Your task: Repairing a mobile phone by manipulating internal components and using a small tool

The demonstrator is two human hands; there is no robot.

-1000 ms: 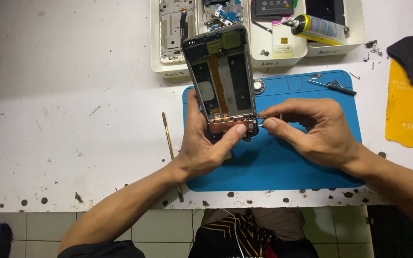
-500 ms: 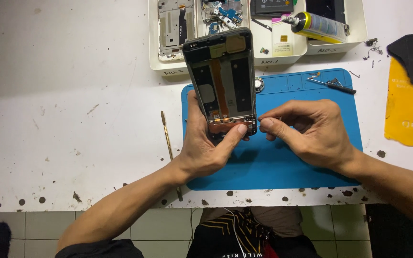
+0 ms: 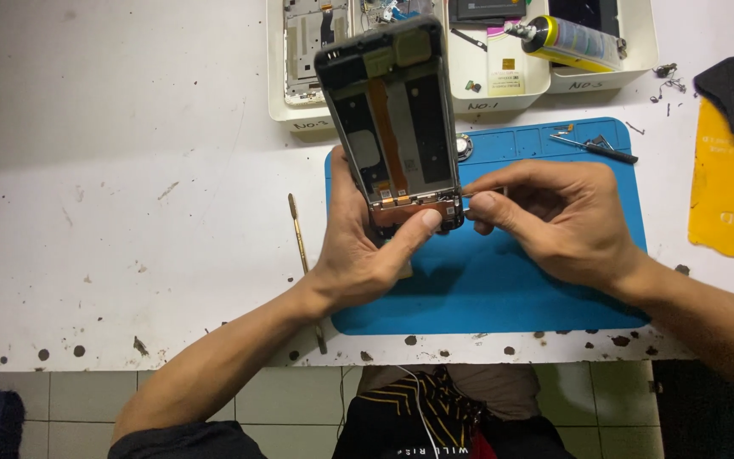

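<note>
On the left part of the white desk (image 3: 129, 212) lay a thin brass-coloured pry stick (image 3: 297, 234), just beside the left edge of the blue mat (image 3: 503, 297). The left hand (image 3: 363, 255) came up from the near edge and held the opened phone frame (image 3: 392, 119) upright over the mat's far left corner, fingers wrapped behind it and the thumb pressed on its bottom end. The back cover was already off, so the orange strip and small boards inside showed (the work looked partly done, with inner parts left in the frame). The right hand (image 3: 558, 217) reached in from the right, wrist low on the mat, its thumb and first finger pinched on something thin at the frame's bottom corner; I could not tell what it was. Along the far edge stood white trays (image 3: 503, 85) with phone parts and a yellow tube (image 3: 575, 42). A small screwdriver (image 3: 596, 149) lay on the mat's far right corner. A yellow sheet (image 3: 732, 204) sat near the right edge.
</note>
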